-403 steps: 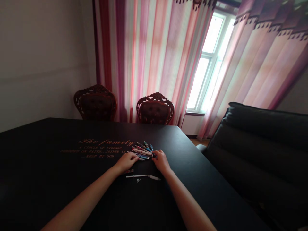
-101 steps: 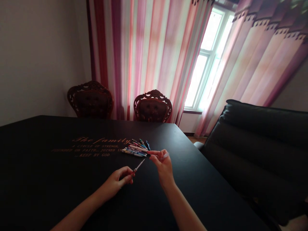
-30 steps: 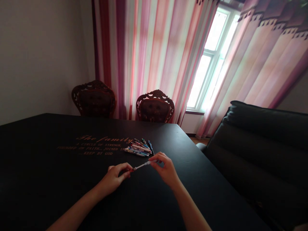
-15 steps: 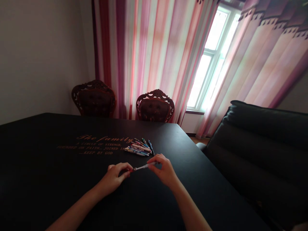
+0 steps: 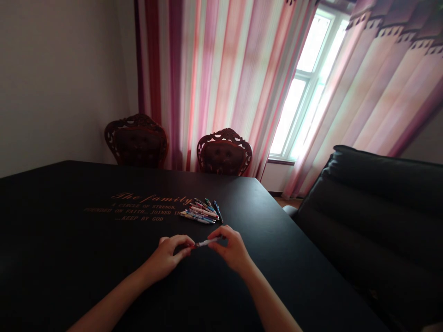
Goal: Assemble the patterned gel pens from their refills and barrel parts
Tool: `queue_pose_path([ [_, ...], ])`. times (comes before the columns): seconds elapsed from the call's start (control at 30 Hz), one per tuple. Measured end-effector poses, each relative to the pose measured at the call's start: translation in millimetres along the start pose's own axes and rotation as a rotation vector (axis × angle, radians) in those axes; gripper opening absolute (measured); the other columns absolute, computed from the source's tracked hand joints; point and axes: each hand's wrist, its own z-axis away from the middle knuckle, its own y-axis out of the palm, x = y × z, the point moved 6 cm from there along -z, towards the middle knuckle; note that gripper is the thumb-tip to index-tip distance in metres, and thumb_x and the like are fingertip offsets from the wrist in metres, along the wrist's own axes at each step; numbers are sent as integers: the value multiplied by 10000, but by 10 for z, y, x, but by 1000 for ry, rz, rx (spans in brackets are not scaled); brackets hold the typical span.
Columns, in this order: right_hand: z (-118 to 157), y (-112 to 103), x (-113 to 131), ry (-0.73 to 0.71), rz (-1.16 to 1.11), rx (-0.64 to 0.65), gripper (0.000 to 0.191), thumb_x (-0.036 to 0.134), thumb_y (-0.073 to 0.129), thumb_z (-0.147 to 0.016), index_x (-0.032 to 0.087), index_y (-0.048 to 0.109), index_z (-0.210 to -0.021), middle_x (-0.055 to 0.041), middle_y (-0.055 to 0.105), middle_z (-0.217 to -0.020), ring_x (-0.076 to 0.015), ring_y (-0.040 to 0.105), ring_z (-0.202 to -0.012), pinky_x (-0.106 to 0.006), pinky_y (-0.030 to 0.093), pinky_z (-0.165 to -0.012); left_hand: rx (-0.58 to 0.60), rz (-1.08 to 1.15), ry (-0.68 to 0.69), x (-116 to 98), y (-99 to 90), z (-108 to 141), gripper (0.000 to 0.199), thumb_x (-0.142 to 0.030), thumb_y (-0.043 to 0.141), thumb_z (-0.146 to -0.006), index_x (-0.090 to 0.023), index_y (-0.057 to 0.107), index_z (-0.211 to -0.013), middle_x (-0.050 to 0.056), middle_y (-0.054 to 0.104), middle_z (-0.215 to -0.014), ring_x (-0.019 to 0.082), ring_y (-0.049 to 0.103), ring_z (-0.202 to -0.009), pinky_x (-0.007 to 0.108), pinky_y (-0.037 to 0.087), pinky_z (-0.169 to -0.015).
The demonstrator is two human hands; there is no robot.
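A slim white pen [image 5: 205, 242] spans the gap between my hands, above the black table. My left hand [image 5: 170, 256] pinches its reddish end between thumb and fingers. On the other end, my right hand [image 5: 231, 246] is closed with thumb and fingertips, and the fingers partly hide that end. Just beyond my hands lies a pile of several pens [image 5: 201, 212] in white, pink, blue and dark colours. A dark blue pen [image 5: 218, 211] rests along the pile's right side.
The black table [image 5: 86, 267] bears gold lettering left of the pile. Two carved chairs [image 5: 140, 143] [image 5: 224, 154] stand at its far edge, before striped curtains [image 5: 221, 69]. A black leather seat [image 5: 374, 216] is at the right.
My right hand has moved slightly left and down, nearer my left hand, and less of the pen shows between them. My left hand has shifted slightly right.
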Motion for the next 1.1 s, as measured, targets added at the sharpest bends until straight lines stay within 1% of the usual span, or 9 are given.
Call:
queue_pose_path([
  [0.33,7,2,-43,46,4,27,113,240,786,-704,250,766,-815,-5,694,-783,-182,610,-747,-287,445,-684,0,-19,15,-10,-13,1,193,-350,598,-861,-291,723,-995,-15,751,-1004,262,632,-994,371,340,-934],
  [0.5,19,53,-76,84,84,44,82,285,753,-749,219,759,-798,-8,689,-775,-159,611,-740,-251,429,-675,-3,-15,65,-44,-7,-6,181,-312,592,-864,-276,718,-990,-17,751,-988,232,643,-968,337,367,-908],
  [0.6,32,93,-122,116,166,45,257,369,665,-836,192,729,-661,-4,645,-645,-134,573,-624,-241,385,-597,-21,-22,88,-65,-14,5,164,-308,603,-866,-285,716,-983,-24,747,-988,226,641,-962,338,351,-908],
  [0.7,48,155,-149,137,152,96,449,410,522,-927,179,676,-575,9,585,-521,-112,515,-519,-238,348,-545,-27,-44,94,-69,-18,8,156,-321,604,-873,-300,720,-975,-34,747,-969,224,642,-941,344,338,-896],
  [0.73,51,166,-146,133,121,105,426,404,511,-933,178,675,-611,14,586,-524,-110,509,-515,-234,348,-540,-29,-45,95,-66,-20,5,157,-322,602,-877,-301,721,-975,-35,747,-967,223,643,-939,343,337,-893],
  [0.83,49,157,-119,91,19,95,174,336,623,-856,180,666,-789,24,626,-639,-115,525,-579,-215,372,-551,-40,-29,98,-52,-27,-13,161,-323,598,-881,-293,722,-979,-32,748,-978,219,645,-952,332,343,-889],
  [0.9,47,135,-112,69,10,86,110,289,682,-801,184,657,-822,23,632,-698,-121,534,-625,-212,385,-571,-53,-24,102,-46,-34,-23,166,-324,594,-884,-289,722,-983,-30,749,-976,216,648,-951,329,345,-886],
  [1.0,50,99,-123,71,102,69,128,301,685,-804,186,674,-749,12,625,-693,-128,533,-633,-222,376,-579,-59,-44,102,-43,-37,-29,172,-322,589,-886,-293,727,-985,-31,753,-932,214,653,-921,334,340,-873],
  [1.1,64,114,-110,56,166,99,278,350,623,-867,187,667,-645,13,592,-589,-130,530,-605,-231,367,-583,-60,-68,96,-40,-33,-29,167,-320,606,-870,-296,738,-970,-29,757,-914,216,653,-898,337,335,-861],
])
